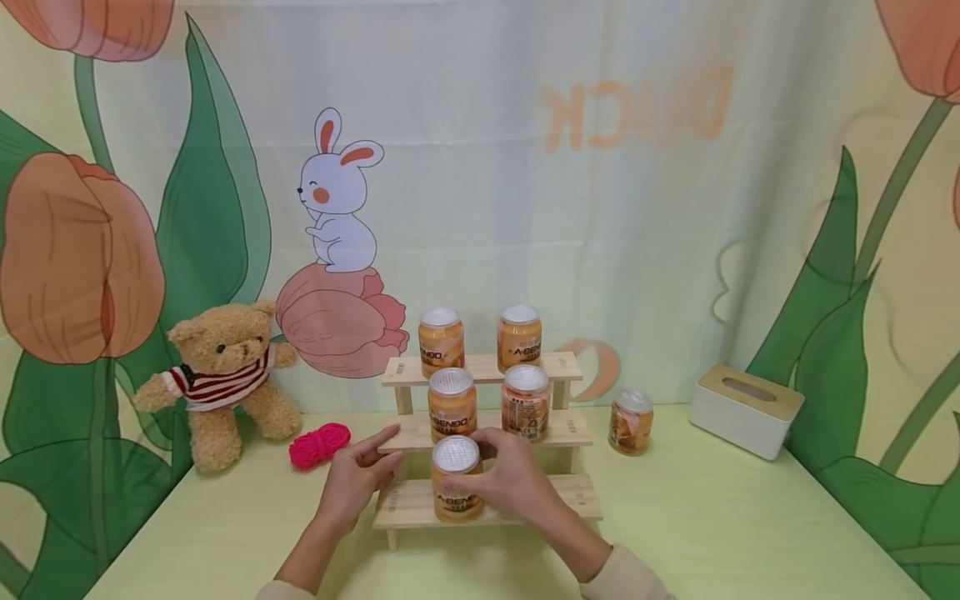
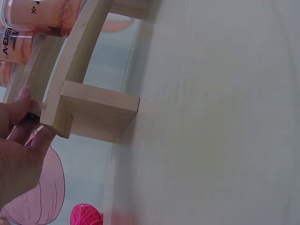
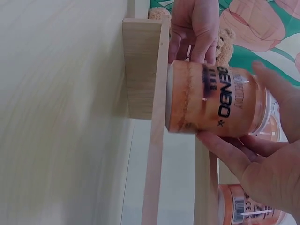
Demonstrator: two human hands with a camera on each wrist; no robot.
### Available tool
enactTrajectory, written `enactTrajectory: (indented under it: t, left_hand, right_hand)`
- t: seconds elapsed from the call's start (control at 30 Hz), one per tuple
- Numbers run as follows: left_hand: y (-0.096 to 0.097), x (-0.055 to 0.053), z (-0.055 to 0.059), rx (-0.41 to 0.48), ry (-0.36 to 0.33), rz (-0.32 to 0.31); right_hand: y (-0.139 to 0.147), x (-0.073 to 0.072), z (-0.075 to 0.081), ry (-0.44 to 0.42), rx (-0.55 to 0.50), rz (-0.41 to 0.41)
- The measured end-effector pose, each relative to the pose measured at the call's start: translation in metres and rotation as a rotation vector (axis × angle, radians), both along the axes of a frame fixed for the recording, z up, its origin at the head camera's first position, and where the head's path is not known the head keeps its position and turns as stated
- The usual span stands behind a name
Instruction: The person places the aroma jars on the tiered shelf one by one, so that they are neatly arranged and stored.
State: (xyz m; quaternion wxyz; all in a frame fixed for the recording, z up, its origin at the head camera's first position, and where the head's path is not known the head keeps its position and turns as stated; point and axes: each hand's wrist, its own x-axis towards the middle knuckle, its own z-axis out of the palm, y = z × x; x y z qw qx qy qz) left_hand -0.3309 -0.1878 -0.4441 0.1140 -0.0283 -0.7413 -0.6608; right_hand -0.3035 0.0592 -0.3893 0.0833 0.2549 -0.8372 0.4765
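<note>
A three-step wooden stand [image 1: 525, 502] holds orange cans with silver lids, lettered A-BENDO. My right hand [image 1: 517, 477] grips the can [image 1: 456, 500] on the bottom step, thumb at its front and fingers around its far side. In the right wrist view this can [image 3: 211, 98] has its base at the plank. My left hand [image 1: 354, 482] holds the stand's left end, thumb and fingers spread about the wood near the middle step; the left wrist view shows its fingers [image 2: 43, 140] at a plank end. Two cans stand on the middle step and two on the top.
Another can [image 1: 631, 422] stands on the table right of the stand. A white tissue box [image 1: 746, 412] with a wooden lid sits farther right. On the left are a pink yarn skein [image 1: 319, 446] and a teddy bear [image 1: 225, 375] in a striped sweater. A printed curtain [image 1: 480, 192] hangs behind.
</note>
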Motion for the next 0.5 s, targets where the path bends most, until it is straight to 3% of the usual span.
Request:
enactTrajectory:
  t: [0.1, 0.2, 0.5]
  left_hand:
    - [0.0, -0.001, -0.001, 0.001, -0.005, 0.0]
    - [-0.001, -0.001, -0.001, 0.002, -0.007, 0.0]
    - [0.0, 0.0, 0.0, 0.003, -0.001, -0.003]
  right_hand:
    - [0.005, 0.003, 0.0, -0.062, -0.042, 0.0]
    - [0.011, 0.007, 0.003, -0.06, -0.064, -0.022]
    - [0.028, 0.017, 0.022, 0.112, -0.108, -0.094]
